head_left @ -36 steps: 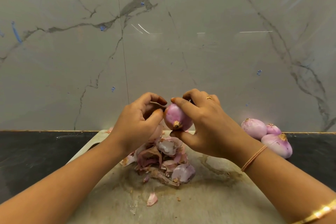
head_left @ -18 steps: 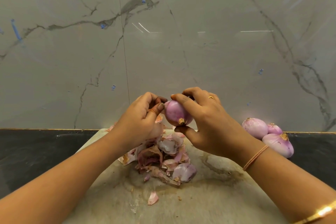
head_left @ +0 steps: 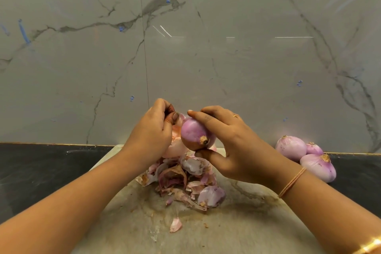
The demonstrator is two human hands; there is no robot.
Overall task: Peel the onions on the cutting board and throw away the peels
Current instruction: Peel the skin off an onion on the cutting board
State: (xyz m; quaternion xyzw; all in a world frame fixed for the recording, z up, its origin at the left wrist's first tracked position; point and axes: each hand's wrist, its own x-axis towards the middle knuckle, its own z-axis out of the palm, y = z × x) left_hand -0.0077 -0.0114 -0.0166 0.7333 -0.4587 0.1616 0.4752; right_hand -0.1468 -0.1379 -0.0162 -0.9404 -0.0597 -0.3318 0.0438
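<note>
Two hands are raised over the far half of the cutting board, close together with one red onion between them. We note the right hand clamped on this onion: the index finger lies across its top, the thumb presses from below, and the root end faces the camera. The onion is held in the air, directly above the peel pile, and touches nothing but the hands. We note the left hand with fingers curled and the thumb tip closed against them, pinching a skin flap at the upper left side of the onion. Whether the flap is attached to the onion or already free, we cannot tell.

The peel pile lies near the centre of the cutting board, under both hands. One single peel piece lies apart from the pile, nearer the camera. The board surface shows brown stains and small scraps.

Three peeled onions lie together to the right of the board on the dark tabletop, touching one another, the far ones near the marble wall.

We record a ring on the right hand, a thin band on the right wrist and a gold bangle further up that arm.
</note>
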